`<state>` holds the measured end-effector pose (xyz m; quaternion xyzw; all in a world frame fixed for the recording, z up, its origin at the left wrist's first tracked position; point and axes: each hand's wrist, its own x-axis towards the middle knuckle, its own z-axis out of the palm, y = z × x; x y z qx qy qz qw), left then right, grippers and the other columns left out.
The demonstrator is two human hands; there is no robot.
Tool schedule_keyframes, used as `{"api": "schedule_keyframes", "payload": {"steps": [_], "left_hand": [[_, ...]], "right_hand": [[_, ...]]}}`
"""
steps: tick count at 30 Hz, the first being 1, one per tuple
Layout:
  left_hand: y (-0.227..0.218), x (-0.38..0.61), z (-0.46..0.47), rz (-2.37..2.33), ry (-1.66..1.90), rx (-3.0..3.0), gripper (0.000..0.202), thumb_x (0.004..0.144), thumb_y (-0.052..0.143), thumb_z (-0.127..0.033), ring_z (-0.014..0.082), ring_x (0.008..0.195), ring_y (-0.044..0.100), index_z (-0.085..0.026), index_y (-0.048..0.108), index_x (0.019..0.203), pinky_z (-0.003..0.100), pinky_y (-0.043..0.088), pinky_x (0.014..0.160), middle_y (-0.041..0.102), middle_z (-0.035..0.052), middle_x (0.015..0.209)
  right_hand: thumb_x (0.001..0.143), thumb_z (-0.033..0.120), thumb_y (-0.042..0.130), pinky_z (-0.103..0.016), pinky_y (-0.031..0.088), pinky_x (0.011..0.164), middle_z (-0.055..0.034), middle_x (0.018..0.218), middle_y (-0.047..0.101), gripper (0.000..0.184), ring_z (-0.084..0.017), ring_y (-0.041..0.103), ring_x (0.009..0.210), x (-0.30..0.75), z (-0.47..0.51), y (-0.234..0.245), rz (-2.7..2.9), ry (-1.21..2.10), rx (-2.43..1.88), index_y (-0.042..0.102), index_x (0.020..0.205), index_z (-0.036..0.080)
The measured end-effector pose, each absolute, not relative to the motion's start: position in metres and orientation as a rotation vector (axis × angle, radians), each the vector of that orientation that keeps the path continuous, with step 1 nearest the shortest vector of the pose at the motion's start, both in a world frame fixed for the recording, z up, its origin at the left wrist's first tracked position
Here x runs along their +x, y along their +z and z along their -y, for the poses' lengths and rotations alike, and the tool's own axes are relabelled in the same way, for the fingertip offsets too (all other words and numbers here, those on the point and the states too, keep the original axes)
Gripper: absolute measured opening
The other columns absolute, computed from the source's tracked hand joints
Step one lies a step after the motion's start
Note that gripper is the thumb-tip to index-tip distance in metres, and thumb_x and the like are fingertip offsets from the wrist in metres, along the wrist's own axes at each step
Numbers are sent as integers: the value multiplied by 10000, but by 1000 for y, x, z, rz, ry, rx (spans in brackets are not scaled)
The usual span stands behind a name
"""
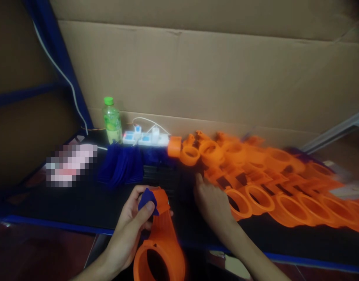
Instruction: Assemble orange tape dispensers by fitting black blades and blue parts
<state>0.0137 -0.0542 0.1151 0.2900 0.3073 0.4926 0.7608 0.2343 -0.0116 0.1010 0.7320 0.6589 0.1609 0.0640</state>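
Note:
My left hand (135, 222) is closed around the narrow end of an orange plastic tape dispenser (167, 238). Its round ring hangs toward me at the bottom of the view. Under my left thumb a small dark blue plastic piece (148, 201) lies against the orange end. To the right, my right hand (213, 201) is over the black tabletop, beside the nearest of several orange tape dispensers (258, 199) laid in overlapping rows. The right fingers are curled down, smeared and partly hidden, so whether they hold something cannot be made out.
A pile of blue plastic pieces (121, 166) lies left of centre. Behind it stand a green-capped bottle (112, 123) and a white power strip (146, 138) with plugs and cables. A pixelated pink item (71, 164) is at left. A cardboard wall (197, 74) closes the back.

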Motion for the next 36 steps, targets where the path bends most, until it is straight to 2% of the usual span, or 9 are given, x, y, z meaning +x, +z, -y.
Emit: {"api": "schedule_keyframes", "payload": {"steps": [7, 11, 14, 19, 24, 27, 29, 31, 36], "left_hand": [[107, 16, 53, -726, 1113, 682, 300, 890, 684, -313, 217, 896, 718, -265, 545, 1153, 227, 536, 604, 709, 50, 1034], [98, 17, 51, -748, 1148, 689, 306, 882, 689, -345, 189, 832, 690, -259, 557, 1144, 224, 518, 586, 697, 46, 1016], [94, 19, 49, -768, 1164, 703, 290, 885, 685, -348, 142, 744, 639, -262, 566, 1136, 208, 490, 568, 666, 15, 942], [97, 21, 51, -765, 1157, 729, 316, 890, 675, -352, 148, 778, 619, -260, 558, 1169, 212, 484, 596, 645, 16, 937], [98, 23, 53, -789, 1183, 710, 322, 892, 668, -369, 153, 788, 608, -267, 548, 1173, 214, 492, 599, 632, 11, 933], [97, 23, 54, -797, 1202, 701, 325, 892, 663, -385, 156, 775, 606, -269, 543, 1170, 233, 509, 626, 631, 9, 922], [95, 23, 55, -804, 1220, 713, 345, 887, 667, -396, 163, 792, 613, -272, 539, 1182, 240, 509, 646, 644, 18, 954], [94, 23, 55, -817, 1250, 736, 367, 871, 684, -402, 168, 803, 613, -270, 545, 1185, 233, 492, 647, 651, 24, 969], [94, 23, 55, -820, 1269, 801, 309, 881, 677, -378, 181, 896, 594, -267, 564, 1146, 251, 480, 764, 639, 15, 984]], "right_hand": [[914, 130, 485, -268, 185, 484, -37, 720, 625, 77, -189, 656, 637, 235, 11, 110, -2057, 487, 2269, 492, 986, 156], [912, 191, 518, -252, 248, 505, -23, 706, 635, 203, -180, 629, 610, 237, 14, 123, -2207, 553, 2391, 522, 1112, 155], [911, 216, 523, -249, 331, 548, -25, 821, 683, 270, -184, 640, 666, 238, 17, 133, -2370, 561, 2455, 566, 1177, 195], [928, 288, 532, -259, 416, 618, -24, 957, 687, 155, -180, 647, 792, 235, 26, 150, -2599, 428, 2458, 662, 975, 217], [933, 307, 577, -289, 449, 698, -38, 897, 675, 144, -187, 633, 842, 220, 42, 164, -2881, 333, 2361, 653, 881, 196], [921, 262, 607, -308, 484, 790, -44, 953, 677, 80, -185, 632, 908, 209, 54, 169, -3156, 149, 2143, 644, 884, 201], [904, 238, 629, -331, 494, 894, -54, 1100, 672, 31, -199, 617, 1059, 203, 62, 170, -3283, -23, 2011, 623, 897, 208], [885, 229, 649, -351, 487, 981, -59, 1265, 624, 74, -212, 566, 1207, 197, 68, 170, -3297, -278, 1960, 580, 906, 213], [881, 238, 663, -300, 525, 946, -47, 1345, 577, 162, -177, 589, 1202, 191, 69, 166, -3131, -846, 1910, 514, 945, 227]]}}
